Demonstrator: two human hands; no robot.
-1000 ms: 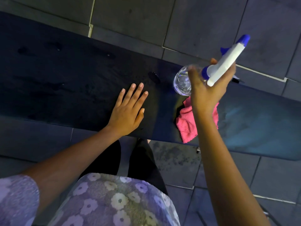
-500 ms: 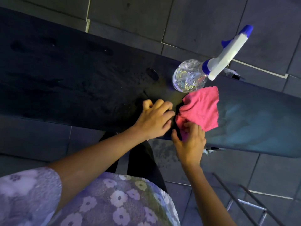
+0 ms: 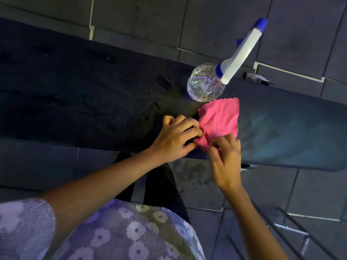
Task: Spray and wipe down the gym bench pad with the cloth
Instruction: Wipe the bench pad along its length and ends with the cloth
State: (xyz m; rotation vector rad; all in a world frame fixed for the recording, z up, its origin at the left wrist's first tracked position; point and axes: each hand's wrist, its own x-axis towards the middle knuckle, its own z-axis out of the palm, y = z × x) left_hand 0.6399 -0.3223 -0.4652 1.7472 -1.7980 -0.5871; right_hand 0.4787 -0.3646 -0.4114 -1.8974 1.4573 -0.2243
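A long black bench pad (image 3: 78, 102) runs across the view, with wet droplets and streaks near its middle. A clear spray bottle (image 3: 206, 85) with a white and blue trigger head stands upright on the pad's far side. Just in front of it lies a pink cloth (image 3: 219, 119), partly spread flat. My left hand (image 3: 174, 137) pinches the cloth's left edge near the pad's front edge. My right hand (image 3: 225, 158) grips the cloth's near corner from the front.
Grey floor tiles surround the bench. A metal frame (image 3: 293, 231) with thin bars stands at the lower right. My legs and patterned top fill the bottom of the view, close to the pad's front edge.
My right hand set the spray bottle down on the pad and came to the cloth. My left hand moved right from lying flat on the pad and took the cloth's edge.
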